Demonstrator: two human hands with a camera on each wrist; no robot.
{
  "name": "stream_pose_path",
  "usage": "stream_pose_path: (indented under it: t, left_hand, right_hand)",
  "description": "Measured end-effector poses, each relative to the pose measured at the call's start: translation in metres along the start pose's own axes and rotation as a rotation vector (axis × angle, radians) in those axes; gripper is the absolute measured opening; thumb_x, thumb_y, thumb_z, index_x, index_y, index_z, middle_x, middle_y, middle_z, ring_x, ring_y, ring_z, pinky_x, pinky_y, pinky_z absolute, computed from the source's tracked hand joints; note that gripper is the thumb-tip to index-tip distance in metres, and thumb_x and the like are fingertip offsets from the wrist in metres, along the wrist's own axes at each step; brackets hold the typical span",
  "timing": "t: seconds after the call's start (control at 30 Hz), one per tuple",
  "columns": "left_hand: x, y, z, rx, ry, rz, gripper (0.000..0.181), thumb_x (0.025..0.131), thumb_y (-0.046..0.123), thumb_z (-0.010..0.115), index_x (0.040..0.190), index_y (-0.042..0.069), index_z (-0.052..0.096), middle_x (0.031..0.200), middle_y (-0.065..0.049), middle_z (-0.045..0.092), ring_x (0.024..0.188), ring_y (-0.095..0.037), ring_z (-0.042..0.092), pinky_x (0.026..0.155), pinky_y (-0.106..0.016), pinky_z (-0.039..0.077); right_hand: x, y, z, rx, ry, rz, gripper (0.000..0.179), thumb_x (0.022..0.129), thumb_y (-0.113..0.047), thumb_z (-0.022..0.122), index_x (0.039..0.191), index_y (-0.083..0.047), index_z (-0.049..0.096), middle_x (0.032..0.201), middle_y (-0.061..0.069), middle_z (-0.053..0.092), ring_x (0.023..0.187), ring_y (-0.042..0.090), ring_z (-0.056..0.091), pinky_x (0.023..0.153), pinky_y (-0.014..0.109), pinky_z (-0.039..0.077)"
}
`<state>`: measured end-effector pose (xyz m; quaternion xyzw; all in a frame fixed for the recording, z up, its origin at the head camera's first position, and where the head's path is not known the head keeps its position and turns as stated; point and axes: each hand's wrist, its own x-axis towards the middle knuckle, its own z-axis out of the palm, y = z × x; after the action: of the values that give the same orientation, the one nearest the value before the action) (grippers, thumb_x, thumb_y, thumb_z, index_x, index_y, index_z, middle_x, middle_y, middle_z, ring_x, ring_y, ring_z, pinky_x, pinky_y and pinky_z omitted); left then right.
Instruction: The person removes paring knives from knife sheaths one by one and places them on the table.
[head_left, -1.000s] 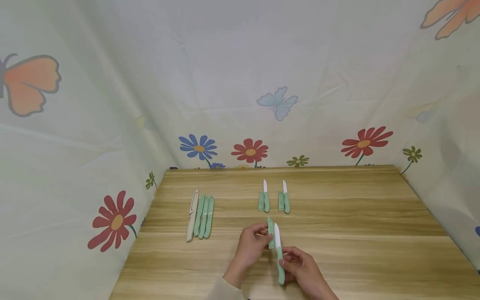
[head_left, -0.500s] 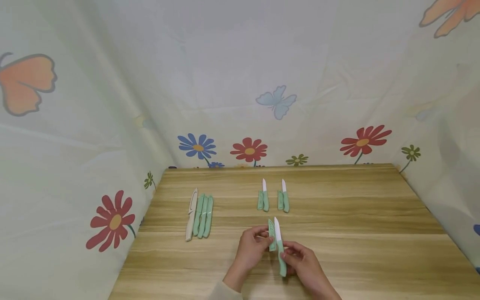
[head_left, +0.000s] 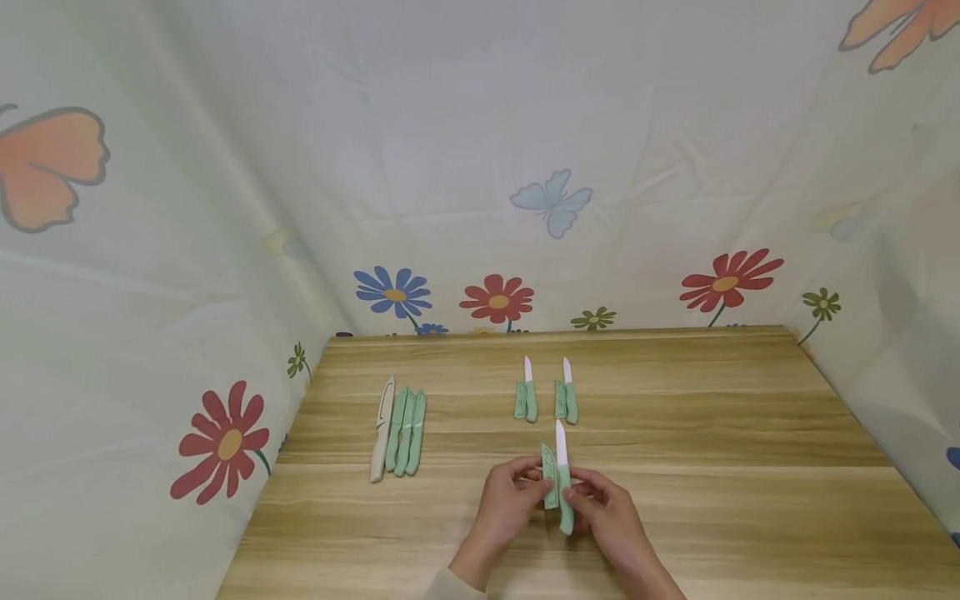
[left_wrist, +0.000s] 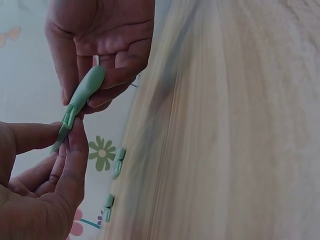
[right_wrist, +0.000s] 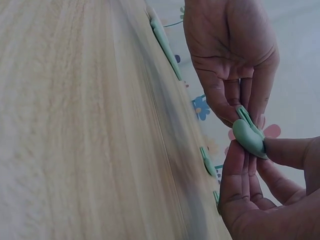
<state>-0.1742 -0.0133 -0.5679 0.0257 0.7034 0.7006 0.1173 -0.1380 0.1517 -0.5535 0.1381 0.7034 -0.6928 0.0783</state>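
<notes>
My left hand point(head_left: 510, 500) pinches a flat green blade sheath point(head_left: 550, 479) between thumb and fingers. Close beside it, my right hand point(head_left: 611, 512) pinches the green handle of a paring knife point(head_left: 565, 492), whose white blade points away from me. Knife and sheath stand side by side, both held over the wooden table. In the left wrist view, the knife handle point(left_wrist: 89, 84) overlaps the sheath point(left_wrist: 64, 131). The right wrist view shows the sheath's slot end point(right_wrist: 245, 116) just behind the rounded handle butt point(right_wrist: 249, 138).
Two more green paring knives, one at centre point(head_left: 531, 400) and one to its right point(head_left: 572, 400), lie at the back, each with its sheath on its left. Several sheathed green knives point(head_left: 406, 433) and a beige one point(head_left: 382, 437) lie at left. Printed cloth walls point(head_left: 450, 167) enclose the table point(head_left: 712, 417).
The right hand has moved the knife forward and slightly right, so its tip reaches farther beyond the sheath. The left hand and sheath have shifted slightly right and toward me.
</notes>
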Motion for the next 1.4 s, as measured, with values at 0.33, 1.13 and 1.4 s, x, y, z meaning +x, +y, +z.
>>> stream_pose_path:
  t: [0.33, 1.13, 1.4]
  left_hand:
    - [-0.003, -0.004, 0.004, 0.024, -0.025, -0.004, 0.037, 0.091, 0.005, 0.075, 0.126, -0.002, 0.07, 0.095, -0.004, 0.068, 0.083, -0.011, 0.07, 0.072, -0.028, 0.065]
    - [-0.007, -0.004, 0.01, -0.013, -0.043, -0.034, 0.041, 0.093, 0.003, 0.072, 0.133, -0.004, 0.065, 0.096, -0.005, 0.065, 0.063, -0.012, 0.067, 0.057, -0.028, 0.063]
    - [-0.006, -0.01, 0.011, -0.016, -0.06, -0.045, 0.042, 0.092, 0.001, 0.072, 0.133, -0.003, 0.065, 0.096, -0.005, 0.065, 0.067, -0.013, 0.068, 0.06, -0.029, 0.064]
  right_hand:
    - [0.006, -0.002, -0.004, -0.014, 0.014, -0.005, 0.042, 0.098, -0.006, 0.066, 0.139, -0.001, 0.062, 0.107, 0.013, 0.067, 0.082, 0.017, 0.064, 0.064, 0.03, 0.06]
    - [0.007, 0.0, -0.007, 0.022, -0.009, 0.012, 0.042, 0.102, -0.009, 0.063, 0.144, -0.005, 0.059, 0.099, 0.011, 0.072, 0.071, 0.021, 0.069, 0.059, 0.033, 0.063]
    - [0.005, 0.002, -0.008, 0.03, -0.012, 0.016, 0.043, 0.101, -0.005, 0.062, 0.143, -0.002, 0.059, 0.099, 0.012, 0.073, 0.071, 0.021, 0.069, 0.06, 0.033, 0.063]
